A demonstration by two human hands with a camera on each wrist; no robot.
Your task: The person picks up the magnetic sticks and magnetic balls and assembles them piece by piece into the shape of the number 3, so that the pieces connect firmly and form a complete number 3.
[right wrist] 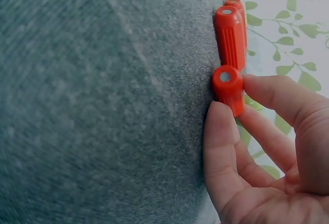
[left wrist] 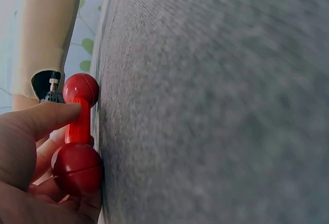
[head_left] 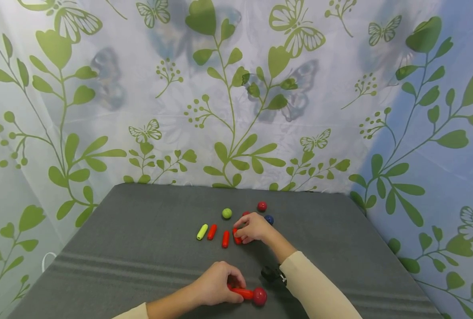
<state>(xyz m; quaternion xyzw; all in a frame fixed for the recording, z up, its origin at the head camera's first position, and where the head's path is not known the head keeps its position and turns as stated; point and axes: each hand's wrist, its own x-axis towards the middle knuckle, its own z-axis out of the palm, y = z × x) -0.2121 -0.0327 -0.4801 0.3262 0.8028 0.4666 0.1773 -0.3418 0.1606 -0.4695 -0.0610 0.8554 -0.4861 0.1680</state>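
Note:
My left hand [head_left: 220, 283] grips a dumbbell-shaped piece low over the front of the table: a red rod [left wrist: 78, 124] with a red ball [left wrist: 81, 88] at one end and a second red ball [left wrist: 77, 168] at the other. Farther forward, my right hand [head_left: 254, 228] pinches another short red rod [right wrist: 227, 88] between thumb and fingers, close to the cloth. That rod has a round silver spot in its end. Just left of it lie two more red rods [head_left: 226, 239] and a yellow-green rod [head_left: 202, 232].
Behind the rods sit a green ball [head_left: 226, 213], a red ball [head_left: 262, 206], a blue ball [head_left: 269, 219] and another red ball [head_left: 246, 213], partly hidden by the right hand. Grey cloth covers the table [head_left: 141, 230]. A leaf-patterned curtain [head_left: 244, 110] hangs along its back and sides.

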